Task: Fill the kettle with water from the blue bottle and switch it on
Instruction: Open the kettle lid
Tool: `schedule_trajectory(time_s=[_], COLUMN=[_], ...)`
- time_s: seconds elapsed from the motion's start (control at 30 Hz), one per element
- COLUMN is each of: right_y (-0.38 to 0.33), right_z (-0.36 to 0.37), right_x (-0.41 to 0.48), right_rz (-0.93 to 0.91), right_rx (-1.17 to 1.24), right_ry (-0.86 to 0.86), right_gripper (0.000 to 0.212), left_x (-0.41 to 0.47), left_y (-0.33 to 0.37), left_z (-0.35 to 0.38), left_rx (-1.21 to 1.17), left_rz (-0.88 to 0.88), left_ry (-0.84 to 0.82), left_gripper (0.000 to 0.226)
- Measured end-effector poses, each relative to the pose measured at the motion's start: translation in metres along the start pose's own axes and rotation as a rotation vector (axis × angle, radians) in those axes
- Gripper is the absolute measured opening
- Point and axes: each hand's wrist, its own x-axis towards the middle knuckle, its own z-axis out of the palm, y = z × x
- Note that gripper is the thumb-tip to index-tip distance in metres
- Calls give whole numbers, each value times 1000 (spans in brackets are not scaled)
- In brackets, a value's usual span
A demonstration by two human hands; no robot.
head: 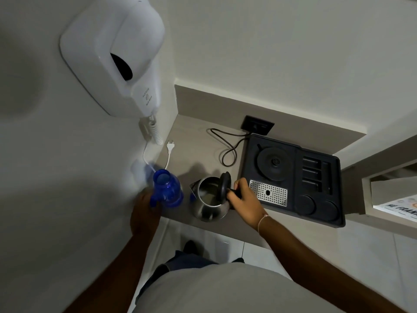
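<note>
A steel kettle (208, 204) stands on the grey counter (198, 143) near its front edge, its black lid (225, 183) swung up and the inside showing. My right hand (244, 199) grips the kettle's black handle on its right side. Left of the kettle, the blue bottle (168, 188) stands upright with its mouth uncapped. My left hand (144, 208) holds it by the lower part and handle. The round kettle base (275, 163) sits bare in the black tray (293, 213) to the right.
A black cord (228, 143) runs from the tray to a dark wall socket (257, 125). A white hair dryer (117, 55) hangs on the left wall, its white plug (170, 145) lying on the counter. The tray holds a metal drip grid (268, 193).
</note>
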Motion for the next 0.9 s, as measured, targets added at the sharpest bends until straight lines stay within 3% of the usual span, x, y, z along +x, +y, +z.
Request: schedule_trajectory(time_s=[0.1,0.23,0.37,0.47,0.53,0.73,0.9], right_y=[8,9,9,12,14,17,19], right_z=[-3,-4,-6,-9,-10,-11,-9], right_x=[0,0,0,0,1,4,5], right_rz=[-11,-24,-29,-28,-28,-42,-53], right_rx=[24,38,87,123,115,76,76], right_ry=[-20,-22,-38,-54,-60,-62,-51], right_gripper=[43,34,39,39,34,31,29], left_x=[-4,-4,-1,-5,-4,-8,-10], left_y=[-8,3,27,41,51,81,96], left_z=[0,3,9,13,14,-2,-28], left_rx=[-19,-12,-69,-377,-445,-409,-267], left_rz=[84,192,237,40,-62,32,143], left_ry=[-4,-30,17,4,38,91,-58], left_gripper=[10,26,46,66,70,63,73])
